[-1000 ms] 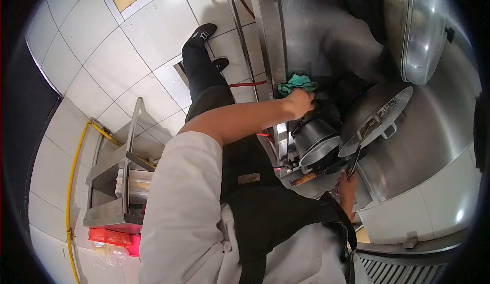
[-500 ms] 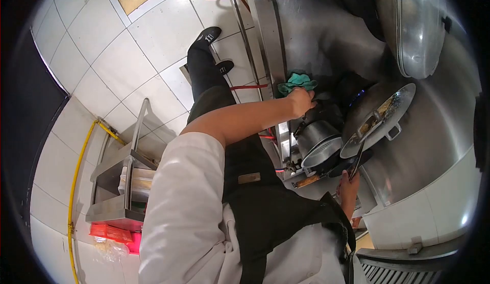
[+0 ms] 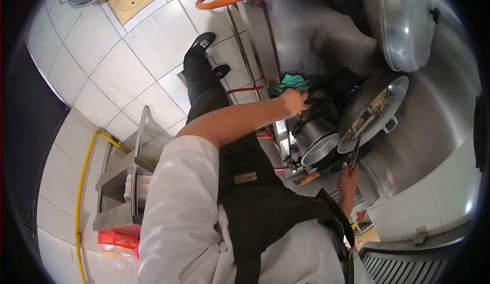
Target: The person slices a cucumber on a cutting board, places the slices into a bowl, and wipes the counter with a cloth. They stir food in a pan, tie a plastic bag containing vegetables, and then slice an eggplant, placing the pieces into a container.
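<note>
My left hand (image 3: 294, 102) reaches over the front of the stove with its fingers curled. It touches or nearly touches a bunched teal cloth (image 3: 292, 83). What its fingers grip is hidden. Low on the right, my right hand (image 3: 348, 180) is closed around the end of long, thin, dark tongs (image 3: 356, 154). They reach into a wide, tilted wok (image 3: 348, 129) that holds browned food (image 3: 376, 103) in a line. A blue flame (image 3: 355, 89) shows beside the wok. Between my hands stands a metal saucepan (image 3: 311, 135), close to the wok's rim.
A dark pan with a wooden handle (image 3: 308, 178) lies near the saucepan. A large metal lidded vessel (image 3: 408, 23) is at the upper right. An orange hose (image 3: 222, 1) crosses the stove's edge. To the left are a metal cart (image 3: 115, 197) and a red basket (image 3: 118, 239).
The whole view has shifted slightly. My left hand stays by the teal cloth, moving a little left. My right hand and the tongs have moved slightly over the wok.
</note>
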### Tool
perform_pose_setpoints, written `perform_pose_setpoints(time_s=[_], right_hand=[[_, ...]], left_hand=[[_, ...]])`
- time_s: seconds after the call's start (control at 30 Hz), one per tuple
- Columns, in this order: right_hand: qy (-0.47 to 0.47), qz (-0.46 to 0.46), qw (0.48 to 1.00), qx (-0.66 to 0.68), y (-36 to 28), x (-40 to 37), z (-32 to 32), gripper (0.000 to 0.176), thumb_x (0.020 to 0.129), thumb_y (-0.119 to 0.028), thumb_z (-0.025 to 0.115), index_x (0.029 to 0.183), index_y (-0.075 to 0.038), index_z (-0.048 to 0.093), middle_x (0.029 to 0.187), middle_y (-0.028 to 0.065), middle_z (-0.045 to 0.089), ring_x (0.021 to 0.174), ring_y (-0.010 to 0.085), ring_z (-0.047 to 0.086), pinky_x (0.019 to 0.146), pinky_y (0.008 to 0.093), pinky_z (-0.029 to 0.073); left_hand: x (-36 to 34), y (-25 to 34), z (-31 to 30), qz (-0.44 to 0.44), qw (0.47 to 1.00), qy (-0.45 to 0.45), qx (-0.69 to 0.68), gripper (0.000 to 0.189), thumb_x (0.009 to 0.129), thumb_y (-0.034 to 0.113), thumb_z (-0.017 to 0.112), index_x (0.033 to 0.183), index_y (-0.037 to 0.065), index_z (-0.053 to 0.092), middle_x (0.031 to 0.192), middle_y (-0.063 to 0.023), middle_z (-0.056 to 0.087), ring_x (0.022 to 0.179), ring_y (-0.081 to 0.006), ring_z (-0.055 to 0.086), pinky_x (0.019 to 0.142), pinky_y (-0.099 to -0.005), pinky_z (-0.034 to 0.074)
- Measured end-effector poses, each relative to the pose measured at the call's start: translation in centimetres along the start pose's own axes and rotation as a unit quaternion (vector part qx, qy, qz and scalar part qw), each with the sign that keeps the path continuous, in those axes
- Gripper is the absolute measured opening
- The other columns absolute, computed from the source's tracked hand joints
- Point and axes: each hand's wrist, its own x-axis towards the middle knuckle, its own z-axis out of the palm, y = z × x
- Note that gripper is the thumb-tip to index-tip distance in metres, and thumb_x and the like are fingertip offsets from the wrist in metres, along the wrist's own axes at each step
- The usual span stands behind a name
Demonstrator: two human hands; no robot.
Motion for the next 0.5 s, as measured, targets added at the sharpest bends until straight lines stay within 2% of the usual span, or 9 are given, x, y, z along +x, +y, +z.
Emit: perform_pose_setpoints(time_s=[0.13, 0.17, 0.23, 0.27, 0.3, 0.33, 0.4, 0.43, 0.5], right_hand=[[0.038, 0.015, 0.995, 0.089, 1.6, 1.2, -0.4, 0.019, 0.084, -0.018, 0.055, 0.093, -0.004, 0.047, 0.057, 0.0025, 0.047, 0.037, 0.0109, 0.043, 0.031, 0.0253, 0.032], [0.057, -0.011, 0.996, 0.065, 2.5, 1.7, -0.8, 0.019, 0.084, -0.018, 0.055, 0.093, -0.002, 0.049, 0.06, 0.0035, 0.049, 0.044, 0.0131, 0.047, 0.039, 0.0268, 0.036], [0.098, -0.061, 0.993, 0.017, 4.0, 2.7, -2.0, 0.02, 0.083, -0.017, 0.056, 0.091, 0.002, 0.054, 0.065, 0.0056, 0.053, 0.058, 0.0176, 0.057, 0.056, 0.0298, 0.044], [0.112, -0.053, 0.992, 0.023, 4.3, 2.9, -2.5, 0.021, 0.082, -0.017, 0.056, 0.09, 0.002, 0.055, 0.067, 0.0069, 0.055, 0.062, 0.0196, 0.058, 0.06, 0.0309, 0.044], [0.125, -0.044, 0.991, 0.029, 4.8, 3.0, -2.9, 0.021, 0.082, -0.017, 0.057, 0.089, 0.003, 0.056, 0.068, 0.0082, 0.056, 0.066, 0.0217, 0.058, 0.063, 0.032, 0.044], [0.136, -0.034, 0.989, 0.036, 5.1, 2.9, -3.4, 0.021, 0.081, -0.017, 0.057, 0.089, 0.003, 0.056, 0.07, 0.0095, 0.058, 0.07, 0.0237, 0.059, 0.067, 0.033, 0.044], [0.149, -0.058, 0.987, 0.018, 4.8, 3.2, -4.7, 0.023, 0.081, -0.017, 0.057, 0.091, 0.004, 0.056, 0.072, 0.0139, 0.058, 0.07, 0.0272, 0.059, 0.067, 0.0352, 0.044], [0.155, -0.07, 0.985, 0.008, 4.6, 3.6, -5.3, 0.024, 0.081, -0.017, 0.058, 0.092, 0.004, 0.056, 0.073, 0.0161, 0.059, 0.069, 0.029, 0.059, 0.066, 0.0362, 0.044], [0.234, -0.119, 0.965, 0.015, 5.3, 5.5, -5.3, 0.021, 0.082, -0.018, 0.057, 0.085, 0.003, 0.055, 0.067, 0.012, 0.053, 0.064, 0.023, 0.055, 0.064, 0.036, 0.043]], left_hand=[[-1.1, 0.3, -1.4, 0.012, 1.0, 0.013, -0.002, 0.046, 0.08, 0.019, 0.049, 0.126, 0.025, 0.045, 0.119, -0.017, 0.044, 0.093, -0.0318, 0.055, 0.074, -0.0397, 0.049], [-1.3, 0.4, -1.7, 0.01, 1.0, 0.017, -0.017, 0.047, 0.079, 0.017, 0.052, 0.125, 0.022, 0.046, 0.12, -0.0179, 0.043, 0.092, -0.0326, 0.055, 0.075, -0.0401, 0.048], [-1.8, 1.0, -1.6, -0.054, 0.99, 0.088, -0.092, 0.047, 0.074, 0.011, 0.056, 0.12, 0.012, 0.048, 0.113, -0.0192, 0.049, 0.091, -0.0322, 0.055, 0.075, -0.0402, 0.048], [-2.1, 1.3, -1.6, -0.089, 0.967, 0.169, -0.167, 0.044, 0.072, 0.008, 0.055, 0.116, 0.008, 0.049, 0.105, -0.0186, 0.052, 0.087, -0.0305, 0.057, 0.073, -0.0397, 0.048], [-2.5, 1.9, -2.5, -0.12, 0.931, 0.244, -0.243, 0.042, 0.071, 0.005, 0.054, 0.113, 0.004, 0.05, 0.097, -0.0179, 0.055, 0.084, -0.0289, 0.058, 0.072, -0.0393, 0.049], [-2.5, 2.5, -3.5, -0.181, 0.898, 0.248, -0.315, 0.039, 0.071, 0.003, 0.051, 0.11, 0.003, 0.05, 0.093, -0.0164, 0.056, 0.081, -0.0282, 0.058, 0.071, -0.0393, 0.049], [-2.9, 4.7, -6.6, -0.301, 0.803, 0.244, -0.452, 0.035, 0.07, 0.001, 0.045, 0.105, 0.002, 0.051, 0.086, -0.0134, 0.057, 0.076, -0.0268, 0.059, 0.068, -0.0393, 0.049], [-2.9, 5.4, -7.2, -0.276, 0.725, 0.242, -0.583, 0.037, 0.069, 0.001, 0.044, 0.105, 0.002, 0.05, 0.083, -0.0124, 0.057, 0.074, -0.0257, 0.059, 0.065, -0.0389, 0.049], [-2.9, 6.9, -8.4, -0.213, 0.519, 0.213, -0.8, 0.039, 0.067, 0.001, 0.041, 0.106, 0.001, 0.046, 0.078, -0.0103, 0.055, 0.069, -0.0233, 0.058, 0.06, -0.0379, 0.05]])
